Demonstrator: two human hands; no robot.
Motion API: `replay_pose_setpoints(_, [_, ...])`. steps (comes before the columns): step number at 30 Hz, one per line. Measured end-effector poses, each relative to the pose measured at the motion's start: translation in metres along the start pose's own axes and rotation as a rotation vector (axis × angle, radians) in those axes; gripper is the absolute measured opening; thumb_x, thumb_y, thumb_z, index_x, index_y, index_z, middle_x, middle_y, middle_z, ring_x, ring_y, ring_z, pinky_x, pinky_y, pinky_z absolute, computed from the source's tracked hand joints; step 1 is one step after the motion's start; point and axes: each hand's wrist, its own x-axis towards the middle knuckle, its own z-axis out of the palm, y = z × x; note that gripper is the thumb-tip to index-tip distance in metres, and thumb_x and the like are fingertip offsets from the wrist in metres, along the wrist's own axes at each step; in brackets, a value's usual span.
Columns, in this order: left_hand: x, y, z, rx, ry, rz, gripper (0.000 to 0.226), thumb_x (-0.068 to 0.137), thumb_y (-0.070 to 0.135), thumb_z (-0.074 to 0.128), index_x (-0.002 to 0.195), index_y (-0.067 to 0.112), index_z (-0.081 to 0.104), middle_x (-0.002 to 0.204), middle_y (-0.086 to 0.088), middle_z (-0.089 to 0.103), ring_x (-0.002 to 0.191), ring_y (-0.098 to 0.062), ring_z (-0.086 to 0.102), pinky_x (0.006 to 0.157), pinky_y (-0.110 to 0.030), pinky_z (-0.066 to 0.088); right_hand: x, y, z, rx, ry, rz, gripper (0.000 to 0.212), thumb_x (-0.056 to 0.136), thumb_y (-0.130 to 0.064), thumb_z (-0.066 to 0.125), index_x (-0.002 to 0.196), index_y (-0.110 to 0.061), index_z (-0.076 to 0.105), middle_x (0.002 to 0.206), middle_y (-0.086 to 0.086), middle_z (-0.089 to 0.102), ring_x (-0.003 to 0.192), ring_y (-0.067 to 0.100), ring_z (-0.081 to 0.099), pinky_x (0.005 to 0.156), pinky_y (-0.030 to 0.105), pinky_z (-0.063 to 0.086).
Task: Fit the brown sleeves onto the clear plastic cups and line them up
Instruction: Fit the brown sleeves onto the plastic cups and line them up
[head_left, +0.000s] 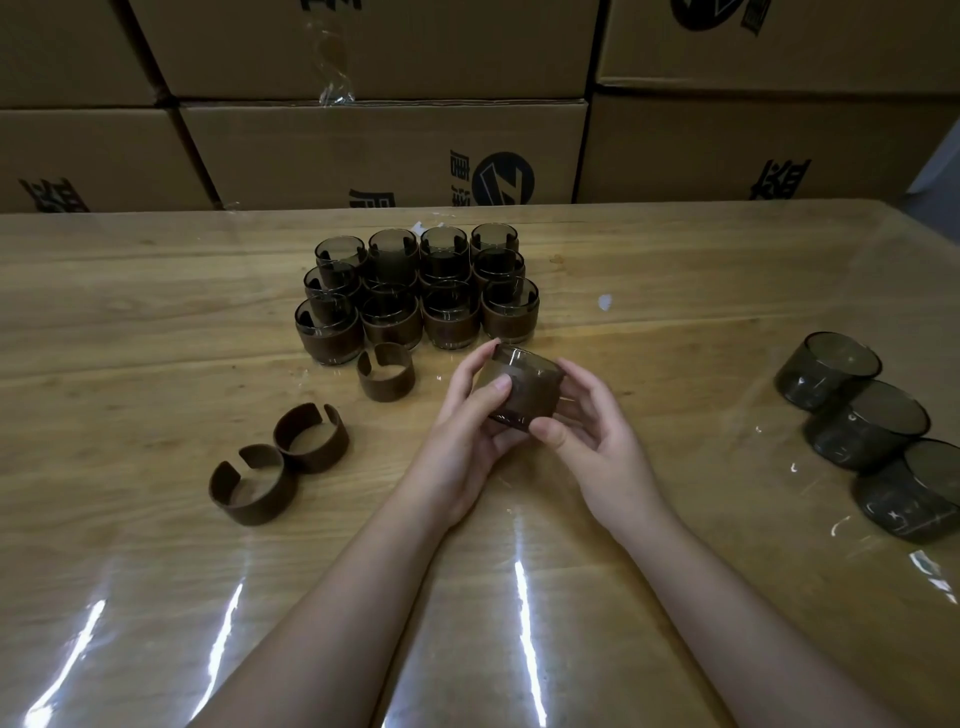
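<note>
Both hands hold one smoky clear cup (527, 384) above the table's middle, tilted with its mouth facing away; a brown sleeve seems wrapped round it. My left hand (470, 415) grips its left side, thumb on the wall. My right hand (592, 436) grips its right side and base. Several sleeved cups (415, 291) stand in rows behind. Three loose brown sleeves lie to the left: one (385, 371) by the rows, two (310, 437) (253, 484) nearer me. Three bare cups (826, 369) (865, 426) (909, 491) lie on their sides at the right.
The wooden table (156, 322) is covered with glossy clear film. Stacked cardboard boxes (384, 150) form a wall along its far edge. A small white scrap (604, 302) lies right of the rows.
</note>
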Motion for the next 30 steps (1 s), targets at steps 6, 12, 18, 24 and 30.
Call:
replay_pose_setpoints(6, [-0.0029,0.0016,0.0025,0.029,-0.001,-0.018,0.048,0.082,0.018,0.058,0.127,0.022,0.042,0.115,-0.016,0.064,0.102,-0.030,0.064,0.086,-0.038,0.056,0.0037,-0.0041,-0.0061,0.120,0.010,0.022,0.043,0.083,-0.028,0.056,0.126,-0.028,0.049,0.123,0.005,0.061,0.113,0.014,0.061,0.092,0.033,0.052])
replay_pose_setpoints(12, [-0.0034,-0.0001,0.0002,0.076,-0.045,0.016,0.049,0.082,0.011,0.060,0.128,0.027,0.051,0.127,-0.013,0.060,0.110,-0.027,0.063,0.087,-0.038,0.055,0.0019,-0.0052,-0.0062,0.048,-0.046,0.017,0.049,0.084,-0.031,0.055,0.131,-0.037,0.042,0.130,0.009,0.054,0.118,0.011,0.057,0.102,0.033,0.047])
replay_pose_setpoints(18, [-0.0037,-0.0022,0.0006,0.153,-0.045,0.065,0.049,0.082,0.013,0.062,0.128,0.029,0.054,0.129,-0.010,0.057,0.117,-0.027,0.059,0.093,-0.040,0.053,0.0024,-0.0054,-0.0071,0.041,-0.056,0.017,0.046,0.085,-0.033,0.052,0.130,-0.038,0.043,0.135,0.007,0.051,0.124,0.015,0.053,0.108,0.044,0.041])
replay_pose_setpoints(24, [-0.0054,-0.0034,0.0022,0.206,-0.022,0.093,0.051,0.080,0.011,0.063,0.127,0.028,0.053,0.124,-0.005,0.058,0.111,-0.024,0.061,0.095,-0.042,0.051,0.0025,-0.0042,-0.0072,0.030,-0.042,0.003,0.041,0.088,-0.031,0.049,0.128,-0.035,0.044,0.137,0.007,0.052,0.130,0.018,0.048,0.111,0.047,0.035])
replay_pose_setpoints(30, [-0.0057,-0.0046,0.0020,0.261,-0.005,0.115,0.046,0.080,0.012,0.065,0.120,0.033,0.057,0.114,0.008,0.065,0.102,-0.015,0.064,0.089,-0.033,0.053,0.0024,-0.0039,-0.0086,0.007,-0.047,-0.012,0.040,0.089,-0.031,0.048,0.128,-0.034,0.045,0.129,-0.001,0.058,0.122,0.012,0.054,0.109,0.039,0.040])
